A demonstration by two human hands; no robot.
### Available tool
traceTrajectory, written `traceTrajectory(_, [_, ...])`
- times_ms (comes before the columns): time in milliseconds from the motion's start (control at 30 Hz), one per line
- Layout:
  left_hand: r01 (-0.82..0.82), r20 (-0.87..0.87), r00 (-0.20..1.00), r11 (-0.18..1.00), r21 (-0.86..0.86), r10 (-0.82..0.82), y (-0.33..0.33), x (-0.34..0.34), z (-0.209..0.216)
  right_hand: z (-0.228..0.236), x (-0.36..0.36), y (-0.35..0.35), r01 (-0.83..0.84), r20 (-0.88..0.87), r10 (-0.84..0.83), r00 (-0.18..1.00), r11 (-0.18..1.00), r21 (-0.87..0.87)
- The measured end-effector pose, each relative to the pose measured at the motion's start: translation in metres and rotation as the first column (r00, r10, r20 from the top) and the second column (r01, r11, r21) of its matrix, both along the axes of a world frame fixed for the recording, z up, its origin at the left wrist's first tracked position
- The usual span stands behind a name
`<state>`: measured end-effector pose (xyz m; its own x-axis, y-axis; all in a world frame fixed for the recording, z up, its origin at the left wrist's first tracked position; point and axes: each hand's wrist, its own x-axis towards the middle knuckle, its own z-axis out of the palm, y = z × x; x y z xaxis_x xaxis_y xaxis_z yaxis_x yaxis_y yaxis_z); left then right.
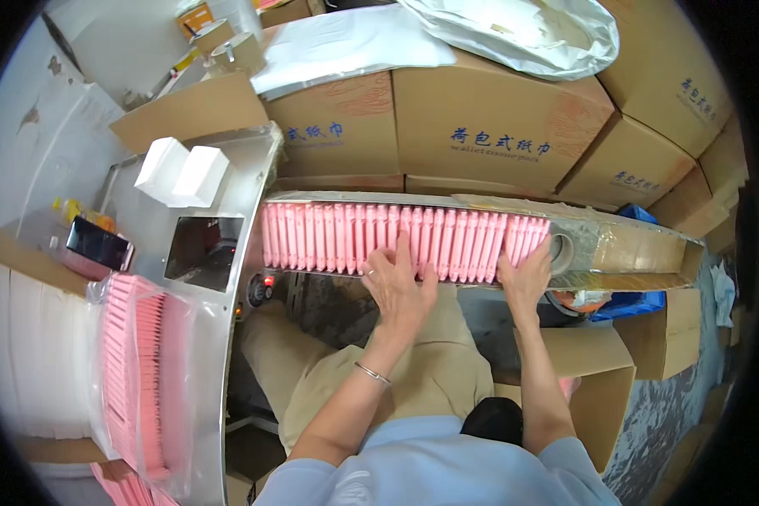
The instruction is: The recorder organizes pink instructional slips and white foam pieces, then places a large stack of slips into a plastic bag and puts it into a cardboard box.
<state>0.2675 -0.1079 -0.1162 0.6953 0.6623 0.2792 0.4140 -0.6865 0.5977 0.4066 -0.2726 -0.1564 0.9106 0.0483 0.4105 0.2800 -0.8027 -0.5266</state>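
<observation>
A long row of slim pink tissue packs (337, 236) stands on edge, side by side, in a narrow trough (641, 253) in front of me. My left hand (401, 282) lies over the near side of the row's middle, fingers apart, with the index finger stretched across the packs. At the row's right end my right hand (525, 274) spans a short group of packs, thumb on their left and fingers round the end. This group leans slightly against the rest. Just beyond my right fingers sits a roll of tape (560, 253) in the trough.
On the metal table (202, 337) at left lie white blocks (185, 173), a dark rectangular opening or panel (204, 251) and a clear bag of pink packs (135, 379). Cardboard cartons (497, 126) are stacked behind the trough. An open carton (590, 363) stands at my lower right.
</observation>
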Motion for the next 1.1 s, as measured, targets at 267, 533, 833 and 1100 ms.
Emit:
traceTrajectory(267, [0.048,0.181,0.98,0.984,0.172,-0.079,0.034,-0.017,-0.004,-0.003,0.001,0.001,0.0,0.016,0.001,1.0,1.0,-0.015])
traceTrajectory(533, [0.052,0.396,0.864,0.727,-0.684,0.311,0.097,-0.037,0.007,0.0,0.002,0.0,0.018,-0.033,-0.019,0.999,0.999,-0.029])
traceTrajectory(833, [-0.07,-0.09,0.994,0.997,-0.024,0.067,0.126,-0.044,0.004,0.005,-0.028,0.009,-0.192,0.056,0.189,0.98,0.979,0.065])
traceTrajectory(1100, [0.05,0.098,0.995,0.982,-0.183,-0.032,0.125,-0.02,-0.007,0.031,-0.014,0.04,-0.284,-0.089,0.321,0.943,0.914,0.29])
